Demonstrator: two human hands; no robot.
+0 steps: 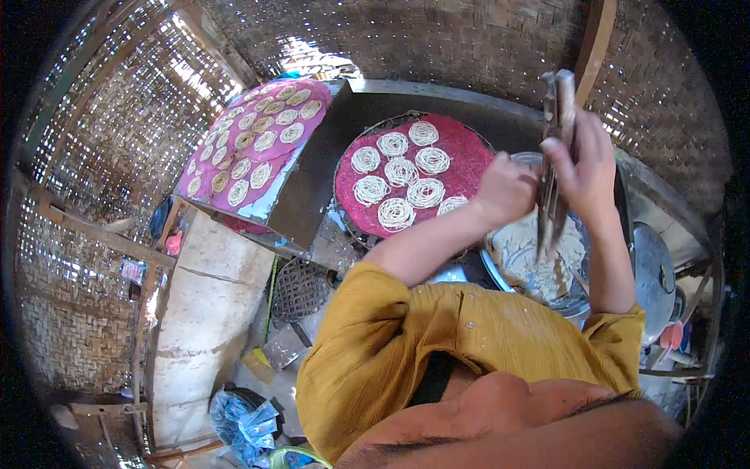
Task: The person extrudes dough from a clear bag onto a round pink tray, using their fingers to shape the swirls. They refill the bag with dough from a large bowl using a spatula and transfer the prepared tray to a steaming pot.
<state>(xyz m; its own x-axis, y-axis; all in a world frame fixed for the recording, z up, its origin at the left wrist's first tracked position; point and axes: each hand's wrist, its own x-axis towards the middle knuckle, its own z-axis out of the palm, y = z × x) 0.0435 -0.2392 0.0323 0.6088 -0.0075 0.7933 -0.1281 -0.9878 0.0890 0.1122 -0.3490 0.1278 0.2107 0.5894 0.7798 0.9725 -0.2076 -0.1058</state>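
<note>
My right hand (591, 160) is wrapped round a long wooden tool (553, 180). The tool looks like two bars side by side, stands nearly upright, and is smeared with pale dough. My left hand (506, 189) is closed, its fingers curled beside the tool; what they hold, if anything, is hidden. Below both hands lies a wide basin (494, 270) of pale, sticky dough (539, 254). Left of the basin is a round tray covered in red-pink cloth (465, 144), with several pale coils of dough strands (401, 172) laid on it.
At the left, a pink cloth-covered board (308, 129) carries more coils, some browner. A large metal lid (653, 273) stands at the right. A black plastic crate (301, 288) and a blue plastic bag (248, 426) are lower left. Woven bamboo walls (437, 47) surround the space.
</note>
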